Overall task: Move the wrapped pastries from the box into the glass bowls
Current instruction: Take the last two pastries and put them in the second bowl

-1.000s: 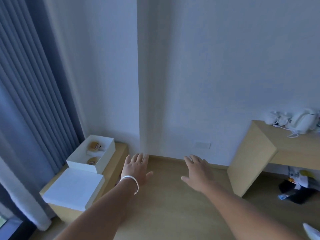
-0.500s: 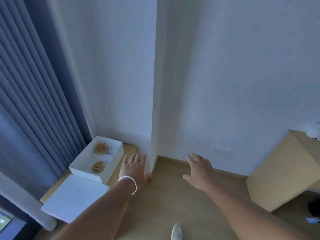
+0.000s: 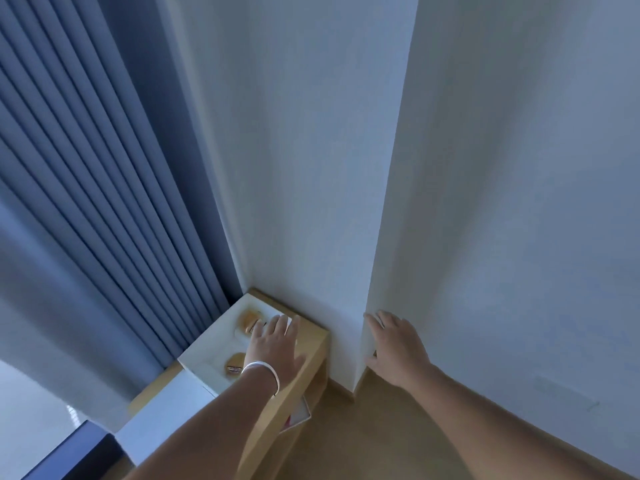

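A white box (image 3: 207, 355) sits open on a low wooden worktop (image 3: 311, 344) in the corner formed by the grey-blue curtain (image 3: 86, 202) and the white wall (image 3: 311, 168). Two wrapped pastries lie inside the box: the far pastry (image 3: 250, 319) near the box's wall-side end, the near pastry (image 3: 234, 365) towards the end closest to the camera. The left hand (image 3: 275, 348), with a white bracelet (image 3: 263, 370) at the wrist, is above the right edge of the box, fingers extended and relaxed, holding nothing; whether it touches the box cannot be determined. The right hand (image 3: 394, 344) is well to the right of the box, beside the projecting wall corner, fingers likewise extended and empty. A flat white lid (image 3: 162, 414) lies on the worktop just beside the box, at its near end. Wooden floor (image 3: 363, 438) lies to the right of the worktop.
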Motion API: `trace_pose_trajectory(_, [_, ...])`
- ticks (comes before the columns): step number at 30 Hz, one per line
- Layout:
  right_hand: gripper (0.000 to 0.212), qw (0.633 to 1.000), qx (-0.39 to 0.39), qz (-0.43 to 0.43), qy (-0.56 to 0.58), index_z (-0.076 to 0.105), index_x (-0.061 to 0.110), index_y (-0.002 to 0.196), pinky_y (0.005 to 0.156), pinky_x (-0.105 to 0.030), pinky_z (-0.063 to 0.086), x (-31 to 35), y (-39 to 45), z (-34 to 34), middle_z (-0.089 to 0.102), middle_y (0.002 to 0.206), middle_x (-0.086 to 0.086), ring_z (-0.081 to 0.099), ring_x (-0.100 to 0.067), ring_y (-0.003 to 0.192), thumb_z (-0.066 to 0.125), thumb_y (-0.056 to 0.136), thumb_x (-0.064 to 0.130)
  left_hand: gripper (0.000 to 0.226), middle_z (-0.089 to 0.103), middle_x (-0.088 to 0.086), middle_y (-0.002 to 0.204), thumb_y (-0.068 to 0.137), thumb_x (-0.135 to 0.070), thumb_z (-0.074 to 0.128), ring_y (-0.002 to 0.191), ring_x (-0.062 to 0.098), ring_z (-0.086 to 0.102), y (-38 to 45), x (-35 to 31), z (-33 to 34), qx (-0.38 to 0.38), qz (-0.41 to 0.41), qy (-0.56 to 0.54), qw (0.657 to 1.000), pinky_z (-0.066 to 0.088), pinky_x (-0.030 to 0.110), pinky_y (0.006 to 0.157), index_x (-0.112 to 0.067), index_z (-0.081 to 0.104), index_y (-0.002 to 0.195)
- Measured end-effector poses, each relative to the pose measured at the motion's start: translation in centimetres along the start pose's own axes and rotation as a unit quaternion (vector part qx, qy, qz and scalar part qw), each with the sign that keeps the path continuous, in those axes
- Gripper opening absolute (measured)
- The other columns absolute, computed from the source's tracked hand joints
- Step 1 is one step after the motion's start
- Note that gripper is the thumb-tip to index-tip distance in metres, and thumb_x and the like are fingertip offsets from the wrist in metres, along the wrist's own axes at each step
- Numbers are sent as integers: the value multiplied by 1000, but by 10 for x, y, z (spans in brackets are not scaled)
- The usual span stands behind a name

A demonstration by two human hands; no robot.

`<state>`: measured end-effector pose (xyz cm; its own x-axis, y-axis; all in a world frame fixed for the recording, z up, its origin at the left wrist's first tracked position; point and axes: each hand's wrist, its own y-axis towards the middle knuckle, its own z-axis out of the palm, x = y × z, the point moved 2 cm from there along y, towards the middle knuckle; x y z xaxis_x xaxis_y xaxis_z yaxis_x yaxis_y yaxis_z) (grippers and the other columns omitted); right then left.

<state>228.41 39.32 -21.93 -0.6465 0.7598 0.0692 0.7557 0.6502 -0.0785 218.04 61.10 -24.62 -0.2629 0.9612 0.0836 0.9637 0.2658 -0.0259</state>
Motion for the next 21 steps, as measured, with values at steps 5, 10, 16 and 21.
trace_pose_trajectory(5, [79, 998, 29, -49, -12, 16, 20, 153, 117, -42, 20, -8, 62, 9, 20, 159, -8, 17, -23, 146, 55, 90, 47, 79, 29, 5, 154, 90, -61, 37, 143, 26, 23, 32, 9, 16, 20, -38, -5, 999, 13, 49, 116, -19, 12, 152])
trace_pose_trajectory(10, [79, 995, 47, -88, -4, 15, 21, 153, 118, -42, 19, 1, 112, 19, 20, 159, -8, 18, -23, 146, 56, 91, 49, 77, 25, 4, 157, 92, -60, 37, 145, 26, 19, 50, 35, 32, 42, -82, -18, 996, 10, 48, 118, -20, 11, 152])
trace_pose_trajectory(16, [78, 991, 61, -123, -3, 15, 21, 153, 120, -42, 13, 23, 181, 25, 17, 160, -9, 14, -24, 147, 57, 92, 45, 74, 28, 2, 155, 92, -58, 40, 143, 25, 22, 90, 80, 53, 63, -119, -42, 990, 14, 48, 119, -21, 16, 151])
trace_pose_trajectory(21, [78, 984, 73, -160, -24, 14, 21, 153, 120, -40, 13, 54, 245, 22, 16, 161, -9, 13, -23, 148, 56, 92, 44, 71, 31, 1, 151, 92, -57, 39, 141, 24, 26, 125, 127, 67, 52, -158, -82, 983, 18, 46, 117, -20, 17, 149])
